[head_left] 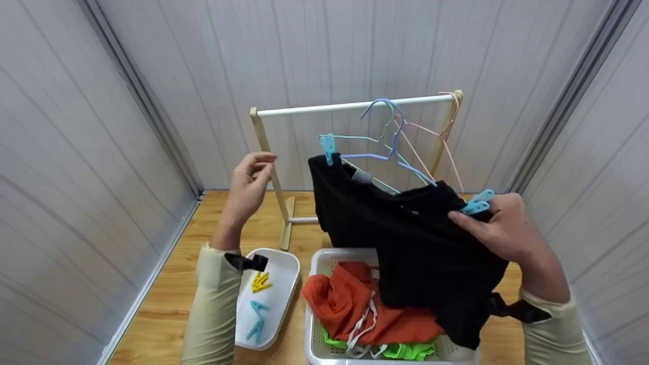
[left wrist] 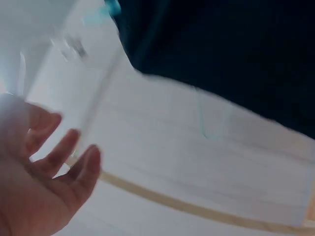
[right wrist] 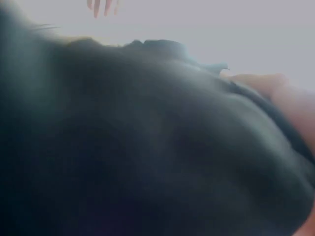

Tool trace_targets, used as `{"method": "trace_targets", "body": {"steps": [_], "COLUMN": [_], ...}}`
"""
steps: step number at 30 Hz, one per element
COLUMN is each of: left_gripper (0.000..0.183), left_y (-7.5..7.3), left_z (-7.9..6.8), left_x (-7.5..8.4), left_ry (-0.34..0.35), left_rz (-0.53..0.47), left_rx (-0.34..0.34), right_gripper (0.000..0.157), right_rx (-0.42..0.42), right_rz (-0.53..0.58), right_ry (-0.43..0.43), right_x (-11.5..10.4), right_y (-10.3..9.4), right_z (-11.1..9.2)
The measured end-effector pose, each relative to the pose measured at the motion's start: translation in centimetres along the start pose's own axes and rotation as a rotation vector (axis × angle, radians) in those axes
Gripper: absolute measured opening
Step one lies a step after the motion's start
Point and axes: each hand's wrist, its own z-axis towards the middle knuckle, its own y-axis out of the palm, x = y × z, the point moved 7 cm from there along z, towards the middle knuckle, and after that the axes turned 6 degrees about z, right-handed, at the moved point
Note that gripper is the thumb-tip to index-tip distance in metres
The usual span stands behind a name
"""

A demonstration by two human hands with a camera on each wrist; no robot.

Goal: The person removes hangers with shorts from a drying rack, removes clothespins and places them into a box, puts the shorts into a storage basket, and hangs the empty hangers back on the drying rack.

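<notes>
A black garment (head_left: 405, 228) hangs from a blue hanger (head_left: 375, 156), with a light-blue clothespin (head_left: 328, 148) at its left end and another clothespin (head_left: 477, 202) at its right end. My right hand (head_left: 507, 230) grips the garment's right top corner, thumb in front, just beside that second clothespin. To the left of the cloth, my left hand (head_left: 251, 180) is raised in the air with loosely bent fingers and holds nothing. In the left wrist view, the left hand (left wrist: 49, 172) is apart from the dark cloth. Blurred black cloth (right wrist: 147, 142) fills most of the right wrist view.
Behind stands a rack with a white rail (head_left: 324, 107), where a pink hanger (head_left: 423, 126) and a green hanger (head_left: 355, 137) show. Below are a white tray (head_left: 284, 304) with yellow and blue clothespins, and a white basket (head_left: 312, 339) holding orange and green clothes.
</notes>
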Motion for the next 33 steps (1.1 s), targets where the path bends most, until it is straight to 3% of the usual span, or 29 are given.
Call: {"method": "trace_targets", "body": {"steps": [4, 10, 17, 21, 25, 30, 33], "left_gripper": [0.027, 0.036, 0.037, 0.031, 0.020, 0.010, 0.008], "left_y": [1.3, 2.2, 3.5, 4.0, 3.8, 3.5, 3.5], "left_z": [-1.3, -2.0, -2.3, -2.5, -2.6, -3.5, -4.7], "left_x": [2.3, 3.6, 4.2, 4.1, 4.1, 4.4, 4.2], "left_ry": [0.061, 0.106, 0.187, 0.209, 0.227, 0.266, 0.278], "left_rz": [0.086, 0.189, 0.117, 0.101, 0.169, 0.238, 0.234], "left_rx": [-0.132, -0.206, -0.252, -0.226, -0.138, -0.053, -0.040], "right_gripper": [0.054, 0.055, 0.056, 0.055, 0.054, 0.053, 0.049], "right_rx": [-0.048, -0.082, -0.070, -0.048, 0.002, 0.099, 0.134], "right_rz": [0.041, 0.105, 0.115, 0.103, 0.043, -0.079, -0.220], "right_ry": [-0.046, -0.114, -0.213, -0.281, -0.273, -0.183, -0.081], "right_x": [0.4, 1.2, 1.0, 0.0, 0.0, 1.7, 2.7], "right_y": [-0.1, -0.5, -1.2, -1.3, -1.7, -2.1, -1.7], "right_z": [0.0, -0.1, -0.2, -0.1, -0.1, -0.4, -0.7]}}
